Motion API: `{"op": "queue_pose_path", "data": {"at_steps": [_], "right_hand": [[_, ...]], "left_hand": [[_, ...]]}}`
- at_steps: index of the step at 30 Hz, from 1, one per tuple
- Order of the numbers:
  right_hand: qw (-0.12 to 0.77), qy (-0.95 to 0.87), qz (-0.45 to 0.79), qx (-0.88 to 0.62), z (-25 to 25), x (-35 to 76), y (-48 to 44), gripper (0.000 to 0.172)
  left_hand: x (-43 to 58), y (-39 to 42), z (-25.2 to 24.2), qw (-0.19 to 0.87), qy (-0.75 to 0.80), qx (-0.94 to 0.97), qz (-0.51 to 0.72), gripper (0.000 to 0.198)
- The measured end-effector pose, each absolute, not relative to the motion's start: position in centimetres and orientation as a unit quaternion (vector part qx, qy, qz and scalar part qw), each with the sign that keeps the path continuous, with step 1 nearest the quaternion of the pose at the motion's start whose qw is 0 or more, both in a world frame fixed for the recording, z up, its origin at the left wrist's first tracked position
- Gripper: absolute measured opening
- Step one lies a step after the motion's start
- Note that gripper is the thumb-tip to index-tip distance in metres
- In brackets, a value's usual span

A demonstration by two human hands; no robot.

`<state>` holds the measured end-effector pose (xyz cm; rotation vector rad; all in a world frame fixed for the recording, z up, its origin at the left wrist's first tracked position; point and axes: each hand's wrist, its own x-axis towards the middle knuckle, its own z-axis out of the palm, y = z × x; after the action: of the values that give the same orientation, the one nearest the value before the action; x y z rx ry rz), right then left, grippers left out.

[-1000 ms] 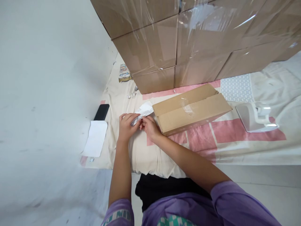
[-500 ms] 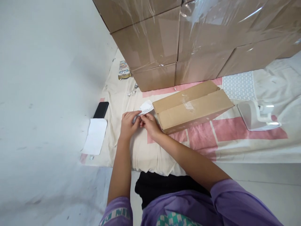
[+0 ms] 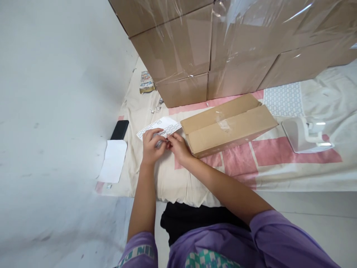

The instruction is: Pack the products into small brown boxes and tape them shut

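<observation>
A white sticker sheet (image 3: 164, 125) printed with small labels lies spread between my two hands, just left of a closed cardboard box (image 3: 227, 124). Curled over the sheet's near edge, my left hand (image 3: 151, 146) holds it by the fingers. My right hand (image 3: 177, 144) pinches the sheet from the right, thumb and fingers pressed together, close to the box's left end. Both hands hover over a cream and pink cloth (image 3: 251, 163) on the floor.
A tall stack of wrapped cardboard cartons (image 3: 228, 44) stands behind the box. A black phone (image 3: 119, 129) and a white paper sheet (image 3: 113, 161) lie to the left. A white tape dispenser (image 3: 305, 136) and another label sheet (image 3: 283, 98) sit at right. A foil wrapper (image 3: 146, 82) lies near the cartons.
The sticker sheet was bunched and folded between my fingers; now it is unfolded flat and reaches further left. My hands stayed in nearly the same spot.
</observation>
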<state>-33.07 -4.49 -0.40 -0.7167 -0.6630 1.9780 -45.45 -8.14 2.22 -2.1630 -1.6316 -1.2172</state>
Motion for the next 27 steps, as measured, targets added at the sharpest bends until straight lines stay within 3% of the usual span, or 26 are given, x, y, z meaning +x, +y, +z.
{"op": "queue_pose_path", "data": {"at_steps": [5, 10, 14, 22, 27], "right_hand": [[0.444, -0.274, 0.801, -0.295, 0.0, -32.7, -4.6, 0.020], [0.379, -0.305, 0.827, -0.282, 0.9, -32.6, -4.8, 0.019], [0.356, -0.322, 0.820, -0.312, 1.1, -33.0, -5.0, 0.016], [0.436, -0.344, 0.739, -0.381, 2.2, -32.2, -6.0, 0.026], [0.456, -0.469, 0.662, -0.368, 2.7, -31.4, -5.9, 0.011]], "left_hand": [[-45.9, -8.5, 1.9, 0.014, -0.551, -0.663, -0.507, 0.013], [-46.0, -8.2, 0.7, -0.023, -0.583, -0.604, -0.543, 0.015], [-45.5, -8.0, 0.5, -0.067, -0.580, -0.583, -0.565, 0.046], [-46.2, -8.1, 0.1, -0.099, -0.599, -0.574, -0.549, 0.040], [-46.2, -8.2, 0.0, -0.107, -0.577, -0.626, -0.514, 0.037]]}}
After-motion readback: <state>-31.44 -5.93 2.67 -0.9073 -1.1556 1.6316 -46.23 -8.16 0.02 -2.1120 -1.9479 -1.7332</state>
